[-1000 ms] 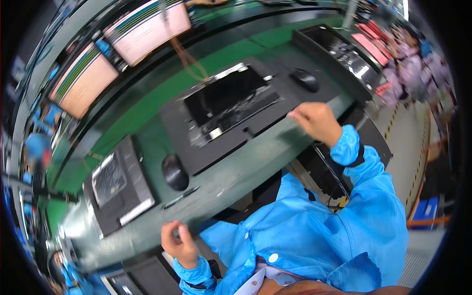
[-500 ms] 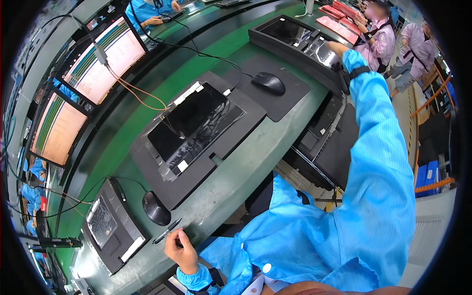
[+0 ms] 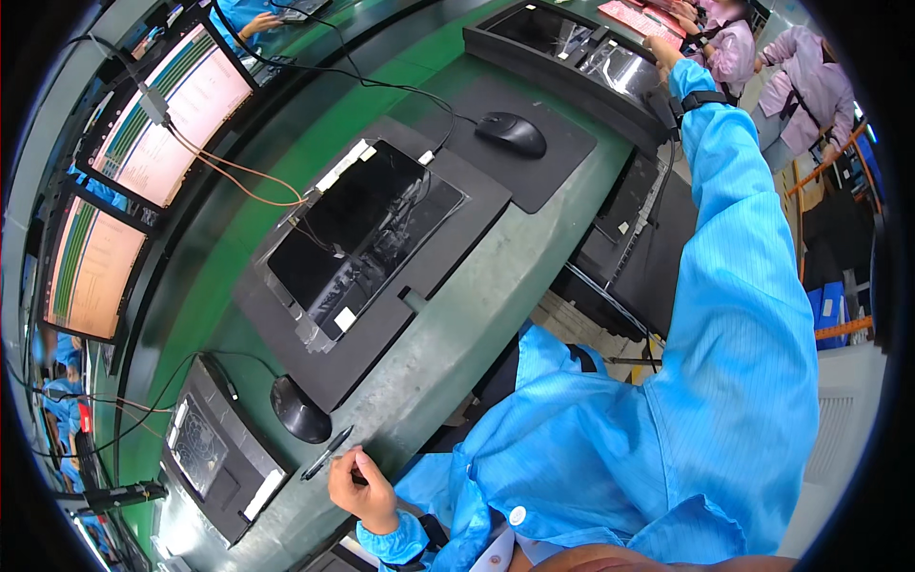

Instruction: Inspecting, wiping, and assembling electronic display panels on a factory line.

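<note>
My left hand (image 3: pixel 362 488) rests by the bench's front edge, fingers curled in with nothing visible in them. Just beyond its knuckles lies a black pen (image 3: pixel 327 453). At the end of an outstretched arm, my right hand (image 3: pixel 664 55) is at the far right edge of a long black tray (image 3: pixel 562 65). Its fingertips are too small and partly hidden to show whether they grip anything. The tray holds a dark panel (image 3: pixel 543 29) and a clear film-covered panel (image 3: pixel 618 71). On a black pad in the middle sits a dark display panel (image 3: pixel 367 238) with film, tape and thin wires.
One black mouse (image 3: pixel 511 133) lies on a mat, another mouse (image 3: pixel 300 408) near a black fixture (image 3: pixel 219 448) at left. Two monitors (image 3: pixel 172 114) stand along the left, with cables looping over the green bench (image 3: pixel 477 305). People in pink coats (image 3: pixel 810 95) are at upper right.
The whole view has shifted slightly left and up. My right hand has moved a little along the tray's far right edge. My left hand stays curled by the pen.
</note>
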A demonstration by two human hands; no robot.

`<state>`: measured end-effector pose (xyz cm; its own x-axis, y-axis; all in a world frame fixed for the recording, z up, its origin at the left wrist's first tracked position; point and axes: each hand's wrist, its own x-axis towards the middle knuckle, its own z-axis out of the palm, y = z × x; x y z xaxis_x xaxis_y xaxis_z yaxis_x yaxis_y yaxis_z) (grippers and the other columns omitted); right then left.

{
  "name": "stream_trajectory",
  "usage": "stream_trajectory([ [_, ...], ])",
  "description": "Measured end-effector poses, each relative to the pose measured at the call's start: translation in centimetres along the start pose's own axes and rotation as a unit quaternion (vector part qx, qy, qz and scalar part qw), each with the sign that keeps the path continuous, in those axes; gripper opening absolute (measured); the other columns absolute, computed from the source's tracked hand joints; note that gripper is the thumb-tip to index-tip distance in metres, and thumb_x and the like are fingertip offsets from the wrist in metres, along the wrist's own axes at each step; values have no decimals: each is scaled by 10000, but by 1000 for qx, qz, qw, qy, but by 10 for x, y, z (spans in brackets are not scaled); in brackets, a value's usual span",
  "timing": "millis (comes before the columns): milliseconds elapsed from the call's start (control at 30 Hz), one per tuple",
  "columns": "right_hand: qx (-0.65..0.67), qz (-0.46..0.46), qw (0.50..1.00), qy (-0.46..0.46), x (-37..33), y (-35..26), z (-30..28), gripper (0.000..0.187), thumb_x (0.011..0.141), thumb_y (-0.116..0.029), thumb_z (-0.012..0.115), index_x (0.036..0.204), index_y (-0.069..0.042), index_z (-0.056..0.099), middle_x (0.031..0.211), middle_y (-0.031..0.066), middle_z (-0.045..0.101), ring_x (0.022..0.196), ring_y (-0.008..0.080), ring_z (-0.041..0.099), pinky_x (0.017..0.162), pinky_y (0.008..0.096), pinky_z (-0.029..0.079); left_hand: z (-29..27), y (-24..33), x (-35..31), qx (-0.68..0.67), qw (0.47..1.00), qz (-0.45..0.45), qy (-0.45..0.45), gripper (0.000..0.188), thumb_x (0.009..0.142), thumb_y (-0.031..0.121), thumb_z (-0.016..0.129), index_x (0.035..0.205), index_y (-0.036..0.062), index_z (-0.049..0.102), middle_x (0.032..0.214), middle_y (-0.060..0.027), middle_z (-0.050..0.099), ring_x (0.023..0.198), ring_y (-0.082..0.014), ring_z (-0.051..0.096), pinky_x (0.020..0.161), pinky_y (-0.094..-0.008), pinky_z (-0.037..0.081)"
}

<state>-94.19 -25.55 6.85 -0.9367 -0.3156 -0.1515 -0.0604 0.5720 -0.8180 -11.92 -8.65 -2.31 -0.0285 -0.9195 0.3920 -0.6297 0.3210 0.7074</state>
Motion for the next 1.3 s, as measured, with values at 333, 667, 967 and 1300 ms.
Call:
stream_trajectory([
  [333, -128, -174, 976, 8, -17, 11, 18, 627, 813, -457, 631, 1241, -1, 605, 1238, 207, 616, 1153, 332, 557, 985, 422, 418, -1, -5, -2, -3, 1000, -1, -7, 99, 942, 39, 594, 899, -35, 643, 760, -67, 598, 638, -120, 485, 568, -255, 362],
  [667, -311, -616, 711, -141, -58, 13, 51, 384, 952, -293, 529, 1162, -3, 667, 1222, 208, 627, 1162, 364, 567, 1017, 442, 433, 2, -2, 8, 42, 998, 30, 28, 49, 806, -14, 689, 817, 29, 668, 582, -52, 498, 471, -164, 448, 456, -297, 323],
  [967, -234, -629, 722, -169, -40, 15, 50, 249, 973, -199, 554, 956, 44, 608, 990, 157, 570, 987, 331, 552, 897, 394, 423, -1, 6, 11, 17, 998, 2, 56, 27, 827, -3, 689, 816, 20, 679, 606, -51, 550, 460, -121, 478, 443, -276, 352],
  [1300, -185, -580, 788, -85, 8, -16, 35, 362, 1020, -291, 500, 957, 52, 597, 789, 213, 605, 760, 353, 576, 738, 382, 450, -3, 9, 2, -22, 993, -1, 114, 20, 857, 18, 687, 849, 0, 685, 646, -43, 579, 493, -94, 485, 455, -253, 363],
])
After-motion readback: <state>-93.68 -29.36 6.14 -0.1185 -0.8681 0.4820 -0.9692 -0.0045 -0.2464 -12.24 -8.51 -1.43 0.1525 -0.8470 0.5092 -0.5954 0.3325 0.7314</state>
